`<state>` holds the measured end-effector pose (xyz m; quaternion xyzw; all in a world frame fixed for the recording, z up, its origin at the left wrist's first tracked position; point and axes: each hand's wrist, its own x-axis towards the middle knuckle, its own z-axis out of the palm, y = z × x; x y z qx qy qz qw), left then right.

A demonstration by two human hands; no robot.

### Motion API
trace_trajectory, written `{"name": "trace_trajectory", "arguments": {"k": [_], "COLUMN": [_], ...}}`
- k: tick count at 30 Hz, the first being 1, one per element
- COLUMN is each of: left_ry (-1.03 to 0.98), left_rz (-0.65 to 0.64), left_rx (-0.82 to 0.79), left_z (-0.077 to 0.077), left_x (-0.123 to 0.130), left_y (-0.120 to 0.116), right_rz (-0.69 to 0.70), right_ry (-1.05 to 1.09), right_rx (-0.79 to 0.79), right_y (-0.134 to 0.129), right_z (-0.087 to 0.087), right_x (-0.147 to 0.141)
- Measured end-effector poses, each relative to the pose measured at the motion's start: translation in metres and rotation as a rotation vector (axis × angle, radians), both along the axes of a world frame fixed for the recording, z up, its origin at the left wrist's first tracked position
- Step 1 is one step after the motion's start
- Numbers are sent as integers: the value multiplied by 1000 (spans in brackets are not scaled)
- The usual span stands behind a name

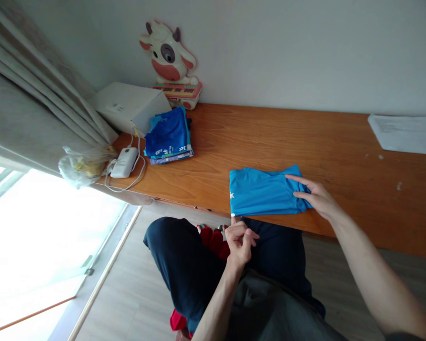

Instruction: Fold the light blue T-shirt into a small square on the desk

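Note:
A bright blue folded garment (266, 192), with a white letter mark at its left edge, lies along the front edge of the wooden table. My right hand (319, 198) rests at its right end, fingers stretched out and apart on the bunched fabric. Just below the table edge is my left hand (239, 239). Its index finger points at the garment's lower left corner, the other fingers are loosely bent, and nothing shows in them. Further left sits a stack of folded blue clothes (169, 135), the top one bearing white print.
Behind the stack stand a white box (128, 104) and a cow-shaped toy keyboard (173, 66). A white charger with a cable (125, 162) and a plastic bag (83, 166) lie by the curtain (39, 104). White papers (408, 133) are at the far right of the table (255, 137).

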<state>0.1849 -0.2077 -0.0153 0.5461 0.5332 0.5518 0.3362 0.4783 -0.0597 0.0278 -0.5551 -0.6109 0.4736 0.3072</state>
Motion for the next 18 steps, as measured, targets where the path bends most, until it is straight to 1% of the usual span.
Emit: {"name": "trace_trajectory", "arguments": {"k": [4,6,8,11,13,15,18], "left_ry": [24,31,19,-25,-92,-199,-382], "left_rz": [-18,-28,-24,6,37,76,124], "left_rx": [-70,-83,-84,-84,-73,-55,-18], "left_z": [-6,-7,-7,-8,-10,-13,-14], "left_x": [2,3,3,4,5,6,8], "left_y": [-1,0,0,0,0,1,4], "right_rz": [18,8,6,11,13,28,75], "right_ry": [-98,-98,-90,-61,-9,20,-38], "right_rx": [181,222,177,41,-8,-5,32], "right_y": [-10,-10,-5,4,7,5,2], "right_z": [30,35,27,3,-10,-14,-11], "right_x": [-6,-7,-5,2,7,10,12]}}
